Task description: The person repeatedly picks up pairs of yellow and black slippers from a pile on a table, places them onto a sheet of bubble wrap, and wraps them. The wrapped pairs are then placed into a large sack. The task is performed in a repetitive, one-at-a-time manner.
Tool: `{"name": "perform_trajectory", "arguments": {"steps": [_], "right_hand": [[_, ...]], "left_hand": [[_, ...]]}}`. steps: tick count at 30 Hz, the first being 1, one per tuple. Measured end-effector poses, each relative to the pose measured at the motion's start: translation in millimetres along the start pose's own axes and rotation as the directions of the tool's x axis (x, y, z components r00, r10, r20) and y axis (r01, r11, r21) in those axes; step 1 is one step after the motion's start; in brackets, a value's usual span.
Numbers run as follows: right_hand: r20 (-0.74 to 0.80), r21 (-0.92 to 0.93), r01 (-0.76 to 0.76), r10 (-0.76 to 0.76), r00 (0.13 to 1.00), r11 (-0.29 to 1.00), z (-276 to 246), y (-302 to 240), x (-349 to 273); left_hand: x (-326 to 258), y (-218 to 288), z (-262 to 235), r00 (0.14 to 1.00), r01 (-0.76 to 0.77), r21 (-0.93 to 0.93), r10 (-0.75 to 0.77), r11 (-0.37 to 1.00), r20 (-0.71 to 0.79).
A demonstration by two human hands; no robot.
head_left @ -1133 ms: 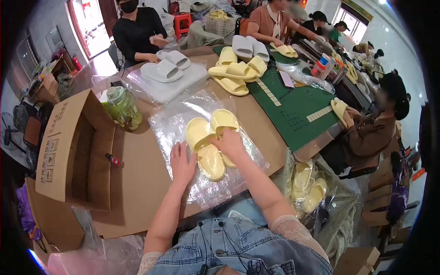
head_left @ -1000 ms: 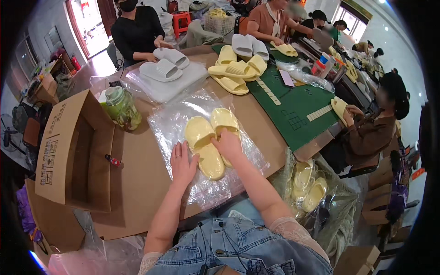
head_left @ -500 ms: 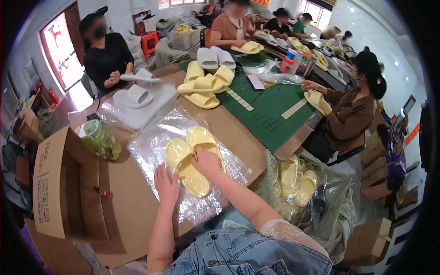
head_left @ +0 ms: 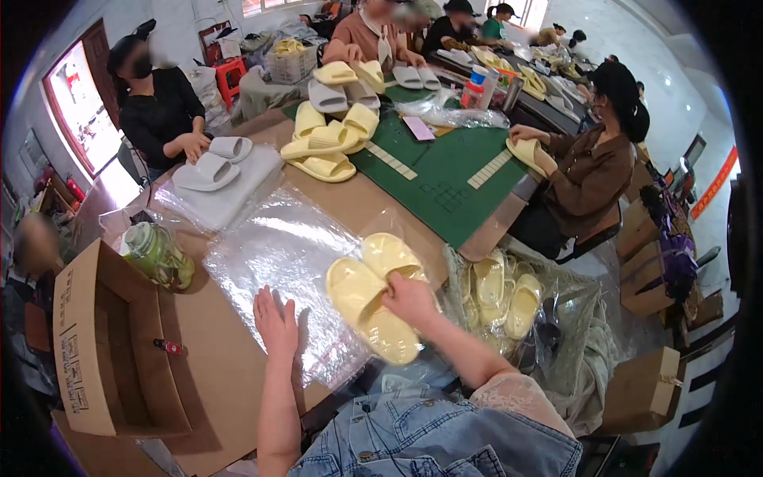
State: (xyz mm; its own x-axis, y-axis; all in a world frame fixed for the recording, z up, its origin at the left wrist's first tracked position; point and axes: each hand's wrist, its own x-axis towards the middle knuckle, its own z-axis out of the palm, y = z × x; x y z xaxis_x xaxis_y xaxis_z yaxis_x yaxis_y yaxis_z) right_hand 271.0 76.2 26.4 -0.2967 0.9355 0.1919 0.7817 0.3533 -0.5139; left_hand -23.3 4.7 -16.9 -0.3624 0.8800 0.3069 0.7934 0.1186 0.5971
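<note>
My right hand (head_left: pixel 411 300) is closed on a pair of yellow slippers (head_left: pixel 358 288), which looks wrapped in a shiny clear bag, at the right edge of the cardboard-covered table. Its fingers grip the slippers near their middle, and the toes point away from me. To the left, my left hand (head_left: pixel 276 324) has its fingers spread and holds nothing. It is at the near left edge of a pile of flat clear plastic bags (head_left: pixel 270 254). Whether it touches the bags I cannot tell.
An open sack (head_left: pixel 584 350) of bagged yellow slippers stands at the right. On the left are a cardboard box (head_left: pixel 79 342) and a green jar (head_left: pixel 159 253). Beyond lie stacked yellow slippers (head_left: pixel 330 143) and white slippers (head_left: pixel 208 171). Several co-workers sit or stand around the tables.
My right hand has lifted the yellow slippers off the bag pile and moved them right, toward the sack. My left hand has shifted slightly left. Across the table, a co-worker has added yellow slippers to the stack.
</note>
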Motion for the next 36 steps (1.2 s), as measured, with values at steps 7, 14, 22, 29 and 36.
{"name": "perform_trajectory", "arguments": {"steps": [7, 14, 22, 29, 36], "right_hand": [[-0.243, -0.003, -0.241, 0.233, 0.941, 0.97, -104, 81, -45], [-0.166, 0.567, -0.588, 0.779, 0.605, 0.577, -198, 246, -142], [-0.032, 0.284, -0.747, 0.785, 0.619, 0.601, -172, 345, -243], [-0.258, -0.252, -0.776, 0.733, 0.63, 0.578, -128, 299, -222], [-0.009, -0.305, -0.579, 0.605, 0.796, 0.756, -137, 278, -235]], "left_hand": [[-1, 5, -8, 0.995, 0.065, 0.017, -0.067, 0.998, 0.079], [3, -2, -3, 0.997, -0.005, 0.051, 0.001, 0.999, 0.08], [2, -10, 1, 0.996, -0.036, 0.088, 0.029, 0.995, 0.084], [3, -4, -3, 0.994, -0.03, 0.083, 0.021, 0.996, 0.105], [2, -8, -1, 0.995, -0.045, 0.114, 0.034, 0.992, 0.099]]}}
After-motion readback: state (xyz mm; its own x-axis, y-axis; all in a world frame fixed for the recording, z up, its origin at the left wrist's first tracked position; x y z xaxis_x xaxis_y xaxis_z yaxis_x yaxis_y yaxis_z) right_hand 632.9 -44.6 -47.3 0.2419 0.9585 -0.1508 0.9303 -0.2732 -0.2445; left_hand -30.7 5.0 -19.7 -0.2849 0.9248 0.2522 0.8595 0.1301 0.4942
